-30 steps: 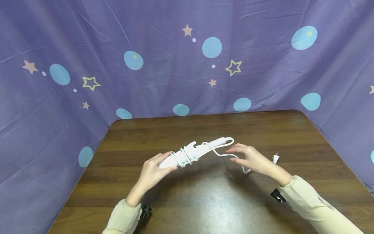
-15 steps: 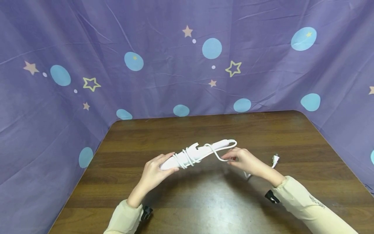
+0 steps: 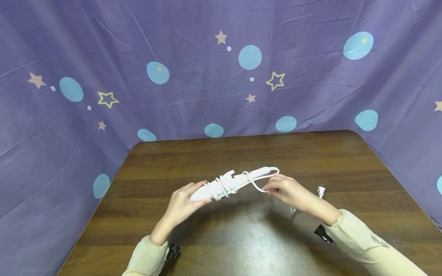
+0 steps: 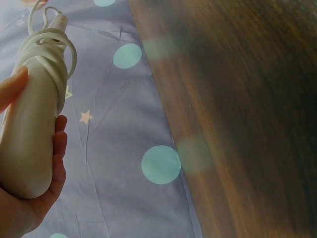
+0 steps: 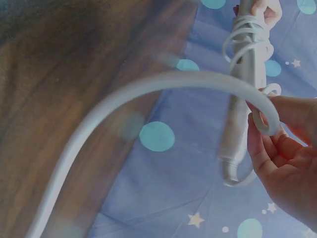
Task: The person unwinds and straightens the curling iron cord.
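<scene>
A long white handheld corded appliance (image 3: 239, 179), with a small hooked part on its upper side, is held above the table, tilted up to the right. My left hand (image 3: 183, 201) grips its wide rounded end, thumb and fingers on opposite sides of the body (image 4: 32, 129) in the left wrist view. White cord (image 3: 257, 186) winds several times around the middle and loops out from the narrow end. Just right of that end, my right hand (image 3: 288, 191) pinches the cord. The right wrist view shows the cord (image 5: 163, 82) arching away from the fingertips (image 5: 270, 158).
The cord's plug (image 3: 321, 190) shows behind the right forearm. Beneath everything lies a brown wooden table (image 3: 193, 161), with a purple curtain (image 3: 193, 103) printed with stars and dots around its back and sides.
My right hand has moved slightly left and closed its fingers on the cord. The plug has shifted a little toward me. My left hand keeps its grip, with the appliance nearly still.
</scene>
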